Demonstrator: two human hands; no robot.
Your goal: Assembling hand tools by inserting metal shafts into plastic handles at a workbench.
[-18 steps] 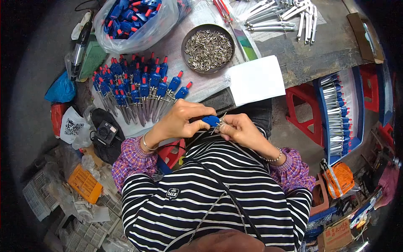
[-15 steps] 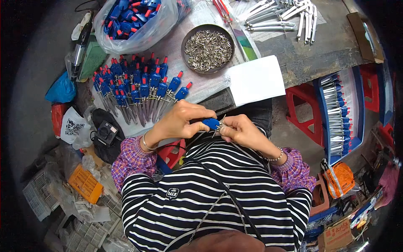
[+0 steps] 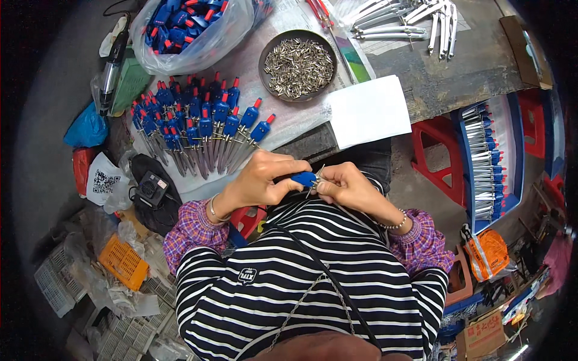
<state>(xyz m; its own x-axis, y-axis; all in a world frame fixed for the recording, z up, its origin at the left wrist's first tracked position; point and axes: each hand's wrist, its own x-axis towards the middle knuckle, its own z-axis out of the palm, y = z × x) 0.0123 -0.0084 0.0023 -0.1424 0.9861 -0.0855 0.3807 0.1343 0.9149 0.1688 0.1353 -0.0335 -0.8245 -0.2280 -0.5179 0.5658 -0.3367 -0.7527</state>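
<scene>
1. The desk (image 3: pixel 463 72) lies ahead of both hands, well beyond the fingers. A white sheet of paper (image 3: pixel 368 111) rests at its near edge, just past the right hand.

2. A clear bag of blue parts (image 3: pixel 189 27) sits far ahead and to the left of the left hand, at the back of the desk.

3. A fanned pile of finished compasses (image 3: pixel 201 129), with blue bodies, red tips and metal legs, lies just ahead of the left hand. Their legs point roughly toward that hand.

4. A round dish of small metal pieces (image 3: pixel 298 65) stands ahead of both hands, past the pile and about midway between the two. Neither hand is clearly nearer.

5. The left hand (image 3: pixel 259 183) is clenched around the blue compass body (image 3: pixel 304 178), with only the body's right end showing past the fingers. The body's long axis runs across, from this hand toward the other.

6. The right hand (image 3: pixel 349 186) meets it from the opposite side, close in front of the striped chest. Its fingers pinch a thin metal leg (image 3: pixel 317 178) right at the exposed end of the blue body, and the leg stands slanted across that axis. The two hands are almost touching, with the joint between body and leg in the gap between them.
</scene>
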